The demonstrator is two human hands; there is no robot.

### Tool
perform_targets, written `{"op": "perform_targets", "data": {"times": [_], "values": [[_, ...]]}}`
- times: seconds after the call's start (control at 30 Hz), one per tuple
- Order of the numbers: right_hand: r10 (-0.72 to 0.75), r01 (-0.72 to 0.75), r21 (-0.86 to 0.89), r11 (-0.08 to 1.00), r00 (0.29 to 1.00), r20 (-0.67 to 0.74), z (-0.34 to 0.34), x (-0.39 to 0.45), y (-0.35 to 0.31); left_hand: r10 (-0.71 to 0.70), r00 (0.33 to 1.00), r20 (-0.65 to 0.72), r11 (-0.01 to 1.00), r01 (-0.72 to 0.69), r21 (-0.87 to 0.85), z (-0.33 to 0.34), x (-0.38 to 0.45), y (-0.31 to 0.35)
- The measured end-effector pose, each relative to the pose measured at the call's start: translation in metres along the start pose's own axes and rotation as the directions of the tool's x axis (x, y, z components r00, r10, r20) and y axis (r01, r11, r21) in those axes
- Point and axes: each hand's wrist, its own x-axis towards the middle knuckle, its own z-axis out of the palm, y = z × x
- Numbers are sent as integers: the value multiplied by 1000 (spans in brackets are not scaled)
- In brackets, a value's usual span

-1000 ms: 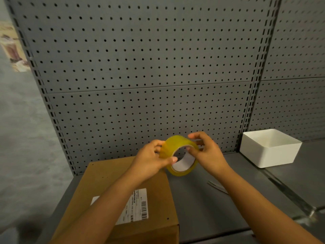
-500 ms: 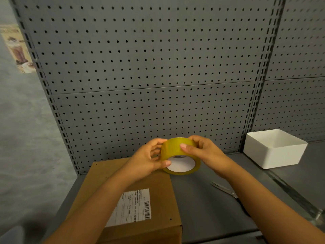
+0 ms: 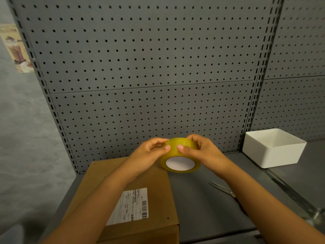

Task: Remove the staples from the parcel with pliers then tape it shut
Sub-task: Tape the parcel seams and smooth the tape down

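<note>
A yellowish roll of clear tape (image 3: 181, 155) is held in the air above the shelf, its white core facing down toward me. My left hand (image 3: 149, 155) grips the roll's left side, thumb on its outer band. My right hand (image 3: 202, 152) grips the right side, thumb also on the band. The brown cardboard parcel (image 3: 158, 187) with a white shipping label (image 3: 130, 206) lies on the grey shelf (image 3: 202, 208) below and left of the roll. A metal tool (image 3: 223, 189), thin and pointed, lies on the shelf partly under my right forearm.
A white open-top bin (image 3: 274, 148) stands at the right on the shelf. A grey pegboard wall (image 3: 140, 85) rises right behind the shelf. A metal rail (image 3: 295, 198) runs along the shelf's right side. The shelf's front edge is close to me.
The roll has tipped from nearly upright to flatter, core facing down. Both thumbs have come onto its outer band. The view has shifted slightly left and down.
</note>
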Motion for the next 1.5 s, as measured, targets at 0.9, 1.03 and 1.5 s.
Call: {"op": "perform_targets", "data": {"times": [0.9,1.03,1.5], "values": [[-112,114,-76,991,993,34,3,-2,23,18,959,-284,978,42,203,-2,15,13],[-107,107,-15,994,994,24,2,-4,25,-71,975,-209,997,76,18,-8,15,12],[-170,154,-245,957,984,-45,11,-3,29,-82,992,-92,985,67,-161,-7,9,16]]}}
